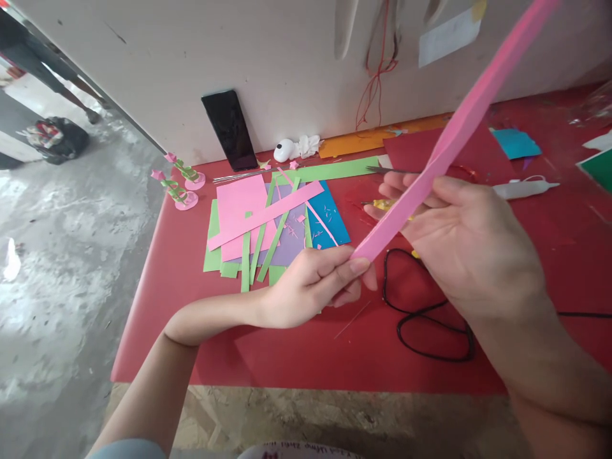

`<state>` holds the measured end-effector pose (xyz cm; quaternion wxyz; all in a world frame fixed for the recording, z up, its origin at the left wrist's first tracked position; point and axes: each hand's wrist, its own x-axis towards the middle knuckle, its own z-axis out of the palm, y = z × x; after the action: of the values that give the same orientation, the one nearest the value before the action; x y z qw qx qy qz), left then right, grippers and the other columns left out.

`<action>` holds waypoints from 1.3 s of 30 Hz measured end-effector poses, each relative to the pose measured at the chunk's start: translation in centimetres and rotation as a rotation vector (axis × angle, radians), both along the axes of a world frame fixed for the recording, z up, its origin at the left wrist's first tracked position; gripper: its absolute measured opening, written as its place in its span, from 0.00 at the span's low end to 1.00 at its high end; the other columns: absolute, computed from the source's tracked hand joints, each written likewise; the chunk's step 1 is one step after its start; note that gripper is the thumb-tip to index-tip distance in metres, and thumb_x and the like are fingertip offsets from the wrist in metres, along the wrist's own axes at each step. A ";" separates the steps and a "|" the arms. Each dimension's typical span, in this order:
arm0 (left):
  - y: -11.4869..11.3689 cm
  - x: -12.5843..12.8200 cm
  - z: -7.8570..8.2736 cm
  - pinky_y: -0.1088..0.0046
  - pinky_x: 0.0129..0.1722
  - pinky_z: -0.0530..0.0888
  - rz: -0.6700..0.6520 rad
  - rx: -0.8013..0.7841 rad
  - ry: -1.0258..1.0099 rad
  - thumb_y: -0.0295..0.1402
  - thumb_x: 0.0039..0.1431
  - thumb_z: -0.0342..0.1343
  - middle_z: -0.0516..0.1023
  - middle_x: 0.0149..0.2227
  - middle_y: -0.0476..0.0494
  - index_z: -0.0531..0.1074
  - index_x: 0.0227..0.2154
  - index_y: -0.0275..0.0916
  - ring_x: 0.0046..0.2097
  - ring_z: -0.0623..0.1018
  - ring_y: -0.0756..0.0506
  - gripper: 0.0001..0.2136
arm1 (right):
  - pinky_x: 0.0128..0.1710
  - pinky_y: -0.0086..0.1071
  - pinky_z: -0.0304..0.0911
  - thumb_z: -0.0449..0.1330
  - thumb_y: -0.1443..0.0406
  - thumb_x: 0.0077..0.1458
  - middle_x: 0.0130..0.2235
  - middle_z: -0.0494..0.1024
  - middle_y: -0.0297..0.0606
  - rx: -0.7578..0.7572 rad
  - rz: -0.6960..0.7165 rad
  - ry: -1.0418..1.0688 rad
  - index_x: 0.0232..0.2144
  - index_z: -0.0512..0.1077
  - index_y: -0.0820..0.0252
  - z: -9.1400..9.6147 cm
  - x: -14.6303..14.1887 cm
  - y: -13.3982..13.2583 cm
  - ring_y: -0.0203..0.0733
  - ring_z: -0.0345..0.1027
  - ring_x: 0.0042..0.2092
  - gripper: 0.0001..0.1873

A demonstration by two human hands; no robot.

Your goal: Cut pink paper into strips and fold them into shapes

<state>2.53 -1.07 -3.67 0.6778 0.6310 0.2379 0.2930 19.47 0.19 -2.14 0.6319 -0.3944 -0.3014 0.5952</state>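
A long pink strip (404, 210), of paper or thin foam, runs slantwise from the middle of the view to the upper right. My left hand (318, 284) pinches its lower end between thumb and fingers. Farther up, my right hand (471, 236) has its thumb on the strip and its fingers behind it, palm partly turned up. Below and left of the strip lies a pile of coloured sheets, with a pink sheet (239, 210), a blue sheet (335, 223), green strips (278, 233) and another pink strip (265, 215) across them. Small pink scraps are scattered on top.
A dark phone (230, 131) leans on the wall behind the red table (296, 357). Two small pink-and-green flower figures (185, 201) stand at the left edge. A black cord (406, 344), scissors (380, 169) and a white glue bottle (523, 188) lie around my right hand.
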 end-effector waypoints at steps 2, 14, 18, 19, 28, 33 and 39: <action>0.1 -0.1 0.1 0.81 0.18 0.58 -0.013 -0.049 0.000 0.39 0.68 0.43 0.58 0.17 0.57 0.66 0.30 0.35 0.18 0.57 0.58 0.14 | 0.41 0.30 0.72 0.54 0.70 0.61 0.33 0.81 0.32 0.021 -0.011 -0.032 0.25 0.79 0.57 -0.3 0.1 0.3 0.33 0.74 0.38 0.17; 2.2 -0.4 -0.1 0.80 0.16 0.58 0.202 0.502 0.177 0.35 0.65 0.48 0.59 0.16 0.58 0.60 0.23 0.39 0.17 0.58 0.58 0.14 | 0.45 0.37 0.74 0.60 0.65 0.57 0.33 0.83 0.31 0.126 0.131 -0.308 0.28 0.82 0.48 -1.5 -1.3 -1.4 0.41 0.78 0.41 0.11; 2.3 -0.4 -0.6 0.81 0.16 0.58 0.253 0.641 0.130 0.31 0.67 0.45 0.58 0.16 0.58 0.55 0.23 0.40 0.17 0.58 0.58 0.15 | 0.39 0.34 0.76 0.62 0.65 0.55 0.35 0.83 0.31 0.111 0.306 -0.324 0.33 0.81 0.45 -1.2 -1.6 -1.9 0.43 0.77 0.45 0.08; 2.3 -0.4 -0.6 0.81 0.16 0.58 0.264 0.651 0.108 0.31 0.67 0.45 0.58 0.17 0.58 0.55 0.23 0.40 0.17 0.58 0.58 0.14 | 0.40 0.33 0.76 0.62 0.65 0.55 0.37 0.82 0.30 0.122 0.343 -0.328 0.35 0.80 0.44 -1.2 -1.7 -2.1 0.43 0.76 0.47 0.09; 2.2 0.2 -1.1 0.81 0.14 0.59 0.292 0.587 0.035 0.36 0.68 0.45 0.57 0.17 0.57 0.60 0.25 0.40 0.17 0.59 0.57 0.14 | 0.62 0.34 0.63 0.47 0.68 0.66 0.50 0.78 0.27 0.292 0.375 -0.383 0.43 0.77 0.41 -2.4 -2.4 -3.0 0.38 0.62 0.62 0.21; 2.1 0.4 -1.2 0.80 0.12 0.57 0.339 0.530 -0.030 0.40 0.65 0.50 0.59 0.16 0.57 0.64 0.23 0.39 0.16 0.60 0.57 0.16 | 0.65 0.37 0.58 0.47 0.68 0.66 0.54 0.76 0.28 0.371 0.332 -0.518 0.48 0.75 0.42 -1.9 -2.1 -3.2 0.40 0.63 0.62 0.20; 1.8 0.3 -1.1 0.80 0.17 0.66 0.266 0.386 -0.016 0.43 0.65 0.49 0.71 0.17 0.53 0.67 0.22 0.38 0.19 0.69 0.55 0.18 | 0.44 0.33 0.73 0.49 0.63 0.66 0.50 0.79 0.32 0.361 0.295 -0.556 0.46 0.77 0.44 -1.7 -1.9 -3.3 0.40 0.75 0.47 0.17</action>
<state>2.87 0.71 -4.78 0.5019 0.7097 0.2531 0.4247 17.61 -3.08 -3.84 0.4925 -0.3754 -0.6158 0.4872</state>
